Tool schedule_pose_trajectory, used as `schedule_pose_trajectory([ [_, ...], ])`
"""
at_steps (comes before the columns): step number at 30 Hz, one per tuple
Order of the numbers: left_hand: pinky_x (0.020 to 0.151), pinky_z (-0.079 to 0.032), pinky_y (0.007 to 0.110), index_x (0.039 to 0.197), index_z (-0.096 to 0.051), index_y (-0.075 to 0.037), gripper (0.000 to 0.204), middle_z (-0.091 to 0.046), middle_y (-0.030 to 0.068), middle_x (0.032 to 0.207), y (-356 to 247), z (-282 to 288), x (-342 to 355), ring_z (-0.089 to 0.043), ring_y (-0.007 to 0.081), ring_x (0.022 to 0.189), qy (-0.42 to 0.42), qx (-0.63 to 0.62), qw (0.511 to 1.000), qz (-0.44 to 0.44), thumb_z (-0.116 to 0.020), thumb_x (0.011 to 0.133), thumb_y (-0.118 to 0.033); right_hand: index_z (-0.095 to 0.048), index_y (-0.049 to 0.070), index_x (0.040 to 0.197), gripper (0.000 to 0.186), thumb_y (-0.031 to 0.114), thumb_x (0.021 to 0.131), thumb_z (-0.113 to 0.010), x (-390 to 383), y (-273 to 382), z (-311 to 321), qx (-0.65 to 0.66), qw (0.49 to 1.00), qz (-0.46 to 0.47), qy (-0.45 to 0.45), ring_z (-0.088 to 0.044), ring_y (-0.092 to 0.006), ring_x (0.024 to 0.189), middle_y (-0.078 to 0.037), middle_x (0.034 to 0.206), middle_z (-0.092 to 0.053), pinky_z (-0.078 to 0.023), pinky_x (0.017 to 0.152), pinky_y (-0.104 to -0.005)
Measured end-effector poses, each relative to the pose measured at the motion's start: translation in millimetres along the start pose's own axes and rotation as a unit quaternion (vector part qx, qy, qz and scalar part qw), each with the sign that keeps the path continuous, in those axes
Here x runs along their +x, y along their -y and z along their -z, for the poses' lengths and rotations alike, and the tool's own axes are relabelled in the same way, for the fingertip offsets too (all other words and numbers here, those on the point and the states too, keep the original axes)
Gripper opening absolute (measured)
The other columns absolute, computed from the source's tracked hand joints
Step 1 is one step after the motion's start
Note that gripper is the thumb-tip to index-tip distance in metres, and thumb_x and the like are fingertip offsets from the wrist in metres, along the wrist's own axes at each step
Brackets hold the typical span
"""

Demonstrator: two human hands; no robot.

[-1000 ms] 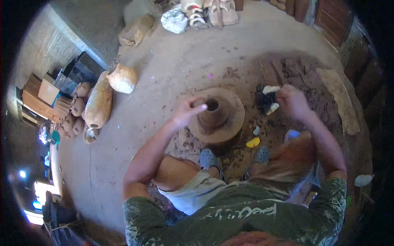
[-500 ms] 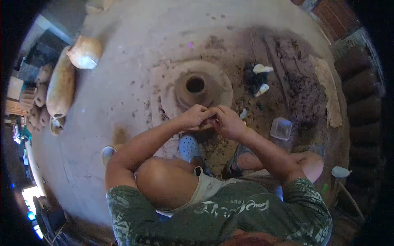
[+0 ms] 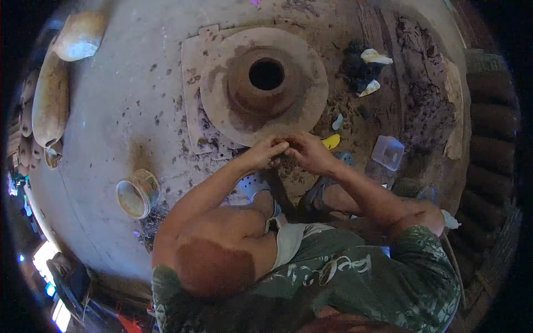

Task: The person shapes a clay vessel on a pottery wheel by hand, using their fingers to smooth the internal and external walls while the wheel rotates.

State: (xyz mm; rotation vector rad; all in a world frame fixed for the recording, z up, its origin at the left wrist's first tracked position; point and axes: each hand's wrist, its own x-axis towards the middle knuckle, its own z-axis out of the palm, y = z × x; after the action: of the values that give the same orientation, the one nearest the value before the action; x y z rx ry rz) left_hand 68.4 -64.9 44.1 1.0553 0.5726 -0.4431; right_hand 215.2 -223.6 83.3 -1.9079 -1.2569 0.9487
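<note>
My left hand [image 3: 266, 152] and my right hand [image 3: 306, 151] meet just below the near edge of a round wheel head [image 3: 217, 95]. The fingers of both are curled and pressed together, with anything between them hidden. On the wheel stands a brown clay pot [image 3: 261, 101] with a dark round mouth and a wide lower part. A yellow curved piece [image 3: 332, 141] lies right beside my right hand, and a small pale blue piece [image 3: 337, 122] is farther back. To their right is a dark wad [image 3: 355, 66] with white pieces on it.
A bucket [image 3: 151, 191] stands at lower left, a clear plastic container [image 3: 387, 151] at right by wet clay [image 3: 416, 94]. Long and round pots [image 3: 51, 102] line the far left. A dark ridged structure [image 3: 491, 127] runs along the right. My clog-shod feet [image 3: 252, 186] are below the wheel.
My hands came down from beside the pot and the dark wad and joined in front of the wheel. The view has tilted down, so the wheel shows larger.
</note>
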Motion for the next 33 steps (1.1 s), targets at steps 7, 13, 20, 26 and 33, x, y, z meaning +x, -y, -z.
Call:
schedule_pose_trajectory([
  [7, 0.052, -0.040, 0.025, 0.118, -0.059, -0.007, 0.047, -0.054, -0.0022, 0.079, -5, -1, -9, -0.046, 0.0082, 0.058, -0.010, -0.073, 0.997, 0.025, -0.054, 0.106, -0.052, -0.064, 0.002, 0.120, 0.030, 0.018, 0.095, -0.069, 11, -9, -2, -0.073, 0.994, 0.085, 0.016, -0.065, -0.0434, 0.098, -0.021, 0.104, -0.066, -0.053, 0.085, -0.0497],
  [13, 0.046, -0.036, 0.026, 0.121, -0.057, -0.011, 0.052, -0.050, -0.0006, 0.083, -13, -13, -14, -0.040, 0.0096, 0.053, -0.074, -0.226, 0.968, 0.082, -0.050, 0.105, -0.060, -0.063, 0.000, 0.115, 0.031, 0.019, 0.093, -0.071, 20, 2, 6, -0.195, 0.963, 0.181, 0.045, -0.064, -0.0431, 0.093, -0.020, 0.096, -0.065, -0.053, 0.082, -0.0498],
  [20, 0.055, -0.044, 0.026, 0.127, -0.056, -0.009, 0.046, -0.061, 0.0051, 0.099, -10, -7, -3, -0.054, 0.0126, 0.065, -0.097, -0.091, 0.989, -0.061, -0.051, 0.107, -0.050, -0.063, -0.001, 0.114, 0.027, 0.016, 0.093, -0.068, 27, 1, 5, -0.109, 0.990, 0.084, -0.019, -0.064, -0.0419, 0.097, -0.021, 0.100, -0.066, -0.053, 0.084, -0.0487],
  [26, 0.073, -0.050, 0.032, 0.133, -0.055, -0.004, 0.042, -0.063, 0.0076, 0.098, 17, 4, 18, -0.059, 0.0157, 0.081, -0.151, 0.206, 0.933, -0.254, -0.052, 0.109, -0.037, -0.066, 0.000, 0.125, 0.035, 0.018, 0.094, -0.069, 20, -1, 0, 0.022, 0.999, -0.008, -0.037, -0.069, -0.0410, 0.103, -0.024, 0.110, -0.071, -0.054, 0.088, -0.0434],
  [33, 0.092, -0.049, 0.045, 0.121, -0.057, 0.004, 0.043, -0.066, 0.0209, 0.111, 15, 35, 27, -0.065, 0.0324, 0.100, -0.424, 0.072, 0.860, -0.275, -0.055, 0.106, -0.037, -0.073, 0.001, 0.117, 0.032, 0.025, 0.095, -0.074, 38, 17, 2, 0.191, 0.956, -0.135, -0.176, -0.072, -0.0303, 0.098, -0.018, 0.108, -0.074, -0.055, 0.088, -0.0349],
])
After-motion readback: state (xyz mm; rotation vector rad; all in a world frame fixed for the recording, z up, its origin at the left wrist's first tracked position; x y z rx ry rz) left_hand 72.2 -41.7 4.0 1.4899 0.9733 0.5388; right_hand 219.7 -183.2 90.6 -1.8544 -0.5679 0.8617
